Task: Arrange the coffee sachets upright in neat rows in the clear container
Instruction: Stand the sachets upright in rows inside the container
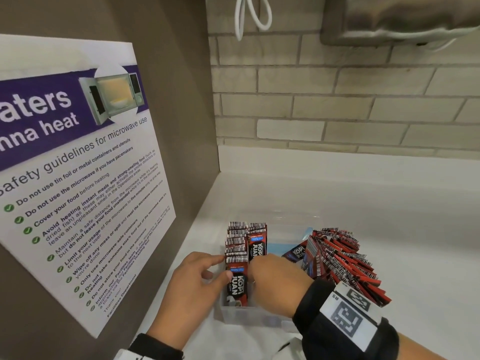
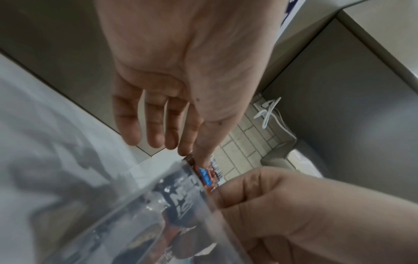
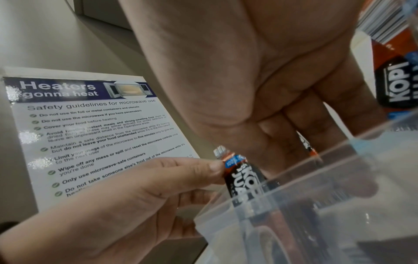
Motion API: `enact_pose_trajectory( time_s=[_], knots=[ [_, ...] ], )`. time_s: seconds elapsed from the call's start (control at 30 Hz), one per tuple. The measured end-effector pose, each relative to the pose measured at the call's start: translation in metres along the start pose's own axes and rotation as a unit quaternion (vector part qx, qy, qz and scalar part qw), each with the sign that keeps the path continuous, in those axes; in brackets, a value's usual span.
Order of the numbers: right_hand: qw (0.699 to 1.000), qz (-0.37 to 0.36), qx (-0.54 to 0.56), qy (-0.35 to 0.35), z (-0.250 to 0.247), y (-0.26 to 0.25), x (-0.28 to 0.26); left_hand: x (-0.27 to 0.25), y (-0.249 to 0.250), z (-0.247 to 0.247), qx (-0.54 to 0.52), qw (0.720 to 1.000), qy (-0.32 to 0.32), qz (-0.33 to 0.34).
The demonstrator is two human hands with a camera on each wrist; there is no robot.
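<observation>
Coffee sachets [image 1: 237, 255], red and black foil packets printed KOPI JUAN, stood upright in two rows against the left wall of the clear plastic container [image 1: 235, 317] on the white countertop [image 1: 389, 216]. To the far left, a white laminated microwave safety notice with a purple banner [image 1: 78, 178] leaned against the grey side panel [image 1: 176, 74]. My left hand [image 1: 193, 284] was at the container's left edge, its thumb pressed on the face of the front sachet [image 1: 238, 284] and its index finger stretched along the tops of the left row; the other fingers were relaxed and gripped nothing. My right hand [image 1: 275, 278], with a black wrist strap carrying a white coded tag [image 1: 345, 313], reached down into the container just right of the rows, fingers curled inward. Its wrist view showed the fingers bent beside a sachet edge, but I could not tell whether they pinched it. Further right, a loose fan of red sachets [image 1: 345, 263] leaned tilted against and over the container's right side. Behind everything ran a pale brick wall [image 1: 337, 100] with a white cable loop [image 1: 252, 14] hanging at the top.
</observation>
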State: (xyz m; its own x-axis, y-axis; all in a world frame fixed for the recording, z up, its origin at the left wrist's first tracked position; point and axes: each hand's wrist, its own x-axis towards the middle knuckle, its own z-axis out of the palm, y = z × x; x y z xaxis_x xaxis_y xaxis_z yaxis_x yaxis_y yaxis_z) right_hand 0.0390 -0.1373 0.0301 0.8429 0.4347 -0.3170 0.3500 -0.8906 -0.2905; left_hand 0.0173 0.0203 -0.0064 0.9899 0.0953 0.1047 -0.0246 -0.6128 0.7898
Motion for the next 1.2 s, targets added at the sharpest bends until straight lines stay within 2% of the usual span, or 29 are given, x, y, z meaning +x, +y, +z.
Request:
enact_pose_trajectory(
  time_s=[0.2,0.43,0.67,1.0,1.2],
  knots=[
    [0.999,0.009,0.000,0.043,0.005,0.006,0.010,0.007,0.000,0.007,0.005,1.000,0.015,0.018],
    [0.999,0.023,0.028,0.037,0.007,0.011,0.015,0.010,-0.003,0.013,-0.021,1.000,0.017,0.005],
    [0.998,0.039,0.046,-0.002,0.011,0.011,0.021,0.007,-0.006,0.014,-0.057,0.998,0.020,-0.007],
    [0.996,0.032,0.023,0.085,0.014,0.005,0.022,0.005,-0.007,0.015,-0.114,0.992,0.046,-0.003],
    [0.999,0.012,0.014,0.032,0.018,0.010,0.021,0.005,-0.015,0.015,-0.140,0.988,0.055,-0.024]
  ],
)
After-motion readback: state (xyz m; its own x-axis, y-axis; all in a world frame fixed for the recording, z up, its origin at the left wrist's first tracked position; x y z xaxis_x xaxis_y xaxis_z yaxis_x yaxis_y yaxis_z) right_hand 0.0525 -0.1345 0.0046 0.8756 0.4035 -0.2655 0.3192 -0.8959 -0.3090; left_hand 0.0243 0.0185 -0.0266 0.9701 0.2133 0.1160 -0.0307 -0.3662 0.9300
